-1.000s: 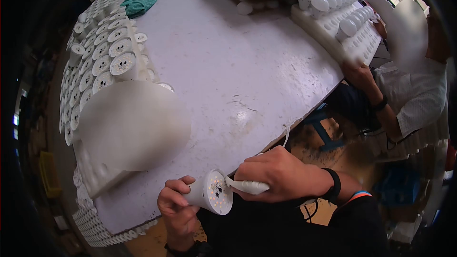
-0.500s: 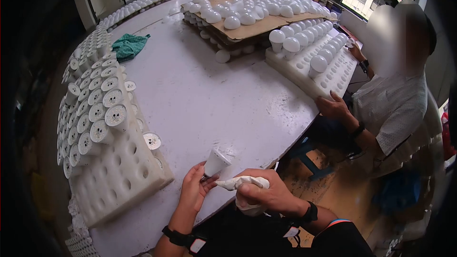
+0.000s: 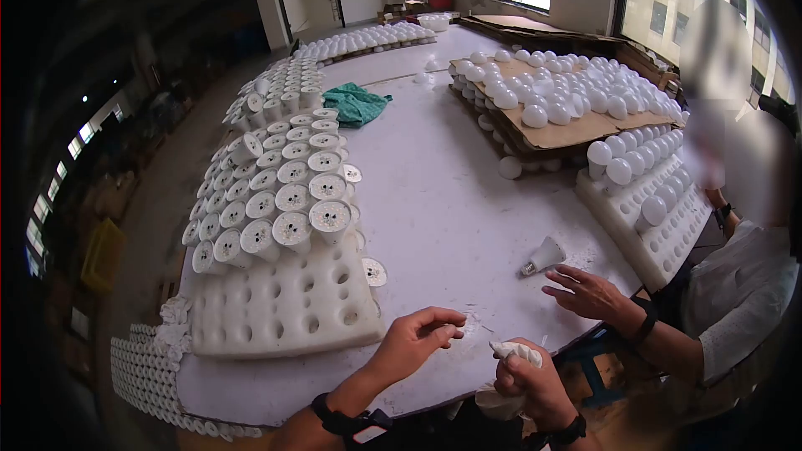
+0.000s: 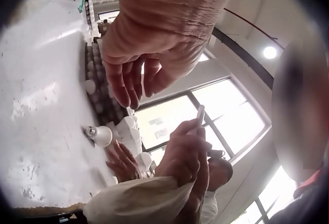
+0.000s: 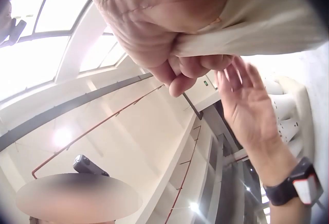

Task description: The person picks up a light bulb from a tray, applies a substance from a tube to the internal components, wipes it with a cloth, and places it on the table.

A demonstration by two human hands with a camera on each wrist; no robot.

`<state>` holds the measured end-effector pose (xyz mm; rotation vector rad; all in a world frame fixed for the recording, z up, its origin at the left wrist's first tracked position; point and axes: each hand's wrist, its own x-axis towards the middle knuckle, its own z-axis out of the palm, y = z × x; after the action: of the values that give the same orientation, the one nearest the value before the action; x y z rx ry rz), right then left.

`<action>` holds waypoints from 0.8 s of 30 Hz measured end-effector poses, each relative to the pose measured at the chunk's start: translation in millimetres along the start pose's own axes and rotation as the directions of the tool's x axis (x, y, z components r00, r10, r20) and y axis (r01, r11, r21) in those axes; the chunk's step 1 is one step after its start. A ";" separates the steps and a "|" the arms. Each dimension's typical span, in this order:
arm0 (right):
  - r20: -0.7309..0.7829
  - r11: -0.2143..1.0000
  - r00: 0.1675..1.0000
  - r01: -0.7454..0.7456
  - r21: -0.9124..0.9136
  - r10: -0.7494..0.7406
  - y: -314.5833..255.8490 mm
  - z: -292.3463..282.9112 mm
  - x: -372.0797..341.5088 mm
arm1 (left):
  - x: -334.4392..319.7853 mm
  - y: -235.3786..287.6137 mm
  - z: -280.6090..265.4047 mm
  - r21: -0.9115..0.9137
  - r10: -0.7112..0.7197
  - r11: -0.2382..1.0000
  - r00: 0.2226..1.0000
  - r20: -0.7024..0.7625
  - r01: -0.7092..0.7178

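Clock directions are taken from the centre of the head view. Between eight and nine o'clock, a pale foam block (image 3: 284, 309) carries rows of white lamp housings (image 3: 331, 217). At eleven, a green cloth (image 3: 357, 106) lies crumpled on the table (image 3: 422, 217). At six, the left hand (image 3: 409, 342) hangs over the table, its fingers loosely bent and holding nothing. At five, the right hand (image 3: 536, 384) grips a white bag (image 3: 522, 354), the tapered tip directed toward ten. Between three and four, a single lamp housing (image 3: 549, 253) lies on its side, screw cap toward eight. At two, white domes (image 3: 576, 106) cover a cardboard sheet (image 3: 543, 137). At four, a second person's hand (image 3: 589, 294), fingers spread, lies just beside the single housing. At three, another foam block (image 3: 622, 219) holds bulbs (image 3: 619, 171) upright.
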<state>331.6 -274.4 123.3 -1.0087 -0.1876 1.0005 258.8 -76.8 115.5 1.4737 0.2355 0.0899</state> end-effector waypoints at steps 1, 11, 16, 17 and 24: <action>0.006 1.000 1.000 -0.009 0.010 0.009 1.8 -0.3 0.4 | -11.1 10.1 -13.4 -0.027 0.014 1.000 0.996 -0.085 -0.016; 0.045 0.998 0.998 0.046 -0.036 -0.044 1.3 9.9 0.4 | -54.2 44.9 -131.7 -0.378 -0.005 0.865 0.748 -0.664 -0.330; 0.100 0.997 0.995 -0.021 -0.077 0.028 -5.3 15.6 -1.1 | -21.4 35.3 -155.2 -0.216 0.035 0.955 0.800 -0.599 -0.203; 0.144 0.994 0.987 -0.055 -0.091 0.067 -3.8 12.3 -3.0 | -13.4 34.2 -156.9 -0.178 0.037 0.966 0.788 -0.615 -0.185; 0.225 0.984 0.974 0.019 -0.179 0.022 -1.8 19.7 -9.3 | 6.7 21.8 -161.5 0.025 0.091 0.994 0.666 -0.740 -0.108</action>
<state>316.5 -269.7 138.4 -1.0569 -0.4726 1.1144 232.9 84.1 123.7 1.3582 0.8193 0.8007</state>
